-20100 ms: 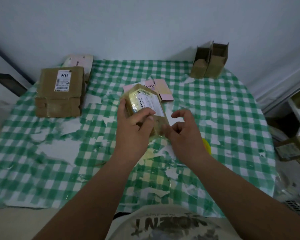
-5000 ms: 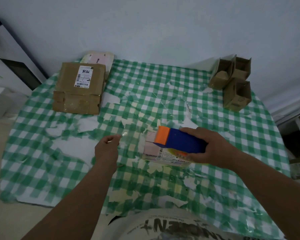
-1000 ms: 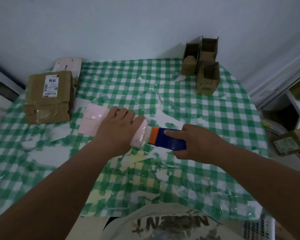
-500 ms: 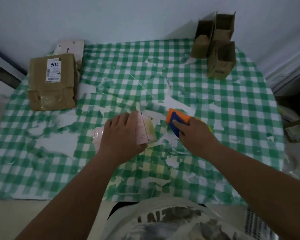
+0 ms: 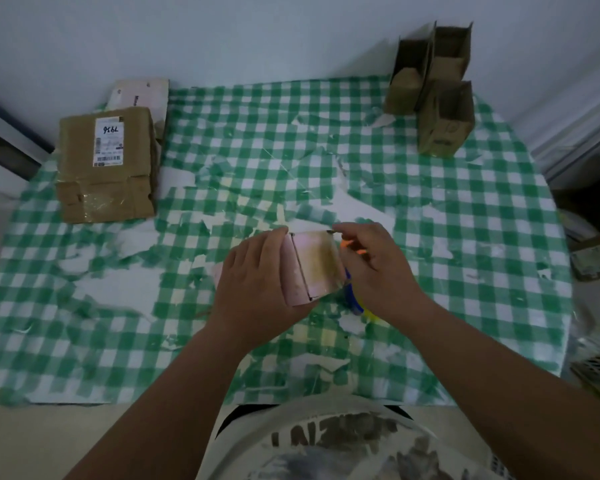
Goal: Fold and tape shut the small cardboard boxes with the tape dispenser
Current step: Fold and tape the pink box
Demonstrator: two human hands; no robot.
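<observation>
Your left hand (image 5: 257, 282) is gripping the pink box (image 5: 312, 265) above the checked tablecloth (image 5: 465, 237); your right hand (image 5: 374, 265), fingers curled, is touching its far corner, covering the tape dispenser (image 5: 354, 299).

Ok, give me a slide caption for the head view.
Left hand grips a pink box as the right hand works its edge, tape dispenser underneath.

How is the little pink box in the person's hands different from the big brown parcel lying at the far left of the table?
The small pink cardboard box is gripped off the green checked tablecloth; the large brown cardboard parcel lies flat on it, untouched. The pink box is far smaller. The brown parcel carries a white label; none shows on the pink one. Both have glossy clear tape.
</observation>
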